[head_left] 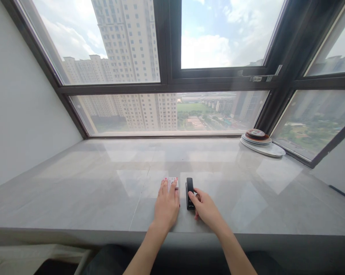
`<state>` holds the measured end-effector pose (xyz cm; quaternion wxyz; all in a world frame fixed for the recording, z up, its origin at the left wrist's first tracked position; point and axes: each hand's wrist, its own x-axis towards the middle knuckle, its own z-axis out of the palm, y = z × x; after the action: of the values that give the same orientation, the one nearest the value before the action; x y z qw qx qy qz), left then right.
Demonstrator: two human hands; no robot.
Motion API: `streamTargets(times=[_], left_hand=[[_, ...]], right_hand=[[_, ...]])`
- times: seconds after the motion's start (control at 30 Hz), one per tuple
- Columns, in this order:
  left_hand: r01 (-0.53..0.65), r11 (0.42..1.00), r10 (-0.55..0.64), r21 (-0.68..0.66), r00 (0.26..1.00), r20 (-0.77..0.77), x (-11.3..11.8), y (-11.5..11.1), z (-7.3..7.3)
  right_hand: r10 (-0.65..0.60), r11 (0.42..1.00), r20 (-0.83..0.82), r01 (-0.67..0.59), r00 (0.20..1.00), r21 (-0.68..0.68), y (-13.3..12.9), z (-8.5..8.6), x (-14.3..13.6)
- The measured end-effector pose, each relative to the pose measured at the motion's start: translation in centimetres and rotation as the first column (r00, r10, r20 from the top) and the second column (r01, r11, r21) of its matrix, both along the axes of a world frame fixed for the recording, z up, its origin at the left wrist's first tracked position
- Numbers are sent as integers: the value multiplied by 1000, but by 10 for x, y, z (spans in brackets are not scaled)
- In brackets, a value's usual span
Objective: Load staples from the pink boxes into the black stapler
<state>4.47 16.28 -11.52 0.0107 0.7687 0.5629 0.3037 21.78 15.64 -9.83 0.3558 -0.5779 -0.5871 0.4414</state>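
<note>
A small white box with red marks (174, 179) lies on the grey marble-look sill (103, 198), mostly covered by my left hand (167, 204). The fingers of that hand rest over the box, pointing toward the window. To its right stands a black stapler (190, 184), its long side pointing away from me. My right hand (205, 206) is at the stapler's right side, with the thumb on its top and the other fingers curled beside it. The underside of my left hand is hidden.
A stack of plates (262, 143) sits in the far right corner of the sill, by the window. Dark window frames (166, 88) run along the back. The sill's front edge (103, 230) is close to me.
</note>
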Motion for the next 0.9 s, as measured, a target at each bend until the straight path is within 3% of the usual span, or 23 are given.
streamTargets(times=[0.1,0.17,0.37,0.47,0.6,0.7,0.8,0.9], left_hand=[[-57,997,58,52,998,-12,-30,-15,-6],[-78,995,80,61,996,-31,-62,-18,-8],[-47,999,49,21,994,-95,-184,-2,-3],[-54,998,55,13,992,-111,-218,9,0],[-80,997,80,6,991,-108,-230,16,0],[-190,980,192,51,981,-27,-228,8,8],[-302,934,281,192,951,131,-209,-9,26],[-180,961,152,211,978,142,-160,-20,42]], right_hand=[[123,992,-143,-121,982,18,3,-9,-45],[206,978,-227,-204,952,29,5,-14,-79],[396,911,-373,-411,839,44,19,-15,-178],[420,903,-333,-427,844,58,30,-13,-211],[415,905,-312,-422,855,47,38,-15,-227],[336,932,-357,-361,872,-5,39,-17,-214],[145,989,-323,-145,935,25,40,-20,-173],[35,969,-133,-1,991,248,41,-20,-109]])
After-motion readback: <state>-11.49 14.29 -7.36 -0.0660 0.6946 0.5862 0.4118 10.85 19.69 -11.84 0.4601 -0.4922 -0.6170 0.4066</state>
